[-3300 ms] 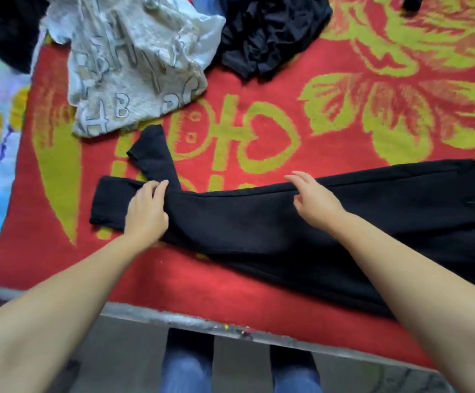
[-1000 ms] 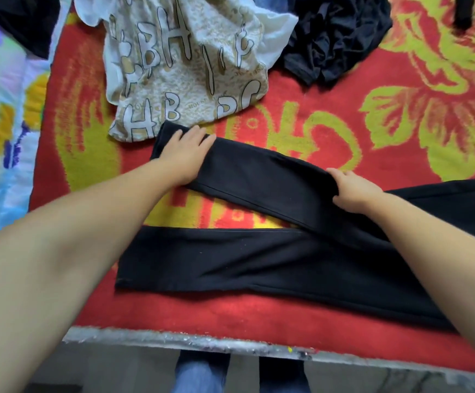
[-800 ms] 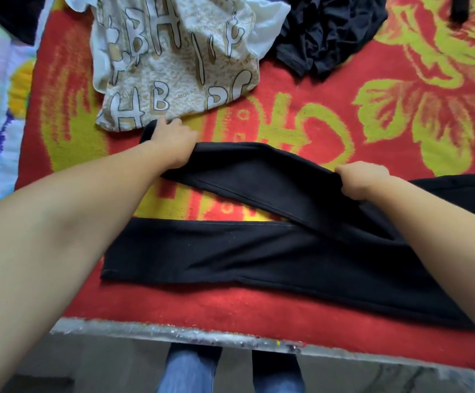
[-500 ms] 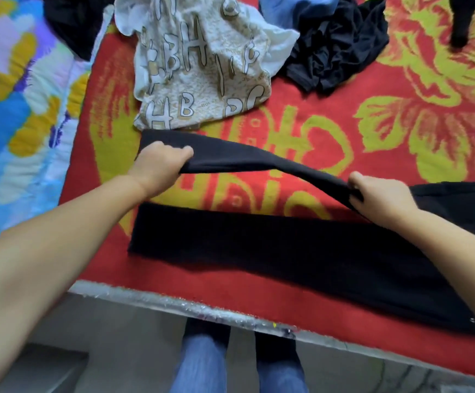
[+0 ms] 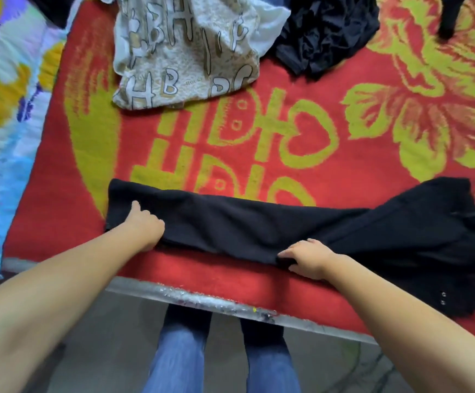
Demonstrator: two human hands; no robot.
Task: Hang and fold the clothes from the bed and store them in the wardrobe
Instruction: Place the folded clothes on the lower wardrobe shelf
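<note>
Black trousers (image 5: 259, 225) lie folded lengthwise along the near edge of a fuzzy red and yellow blanket (image 5: 372, 89)

Matte and flat, the legs are stacked and the waist end fans out at right. Behind them are a crumpled cream shirt (image 5: 185, 52) printed with "H" and "B", and a wrinkled black garment (image 5: 327, 32). The left hand (image 5: 145, 222) grips the hem end with curled fingers; the right hand (image 5: 307, 259) pinches the near edge at mid-leg

Open red blanket (image 5: 358, 177) lies beyond the black trousers (image 5: 259, 225) — farther back, a lettered shirt (image 5: 185, 52) and crumpled black garment (image 5: 327, 32) block the way.
</note>
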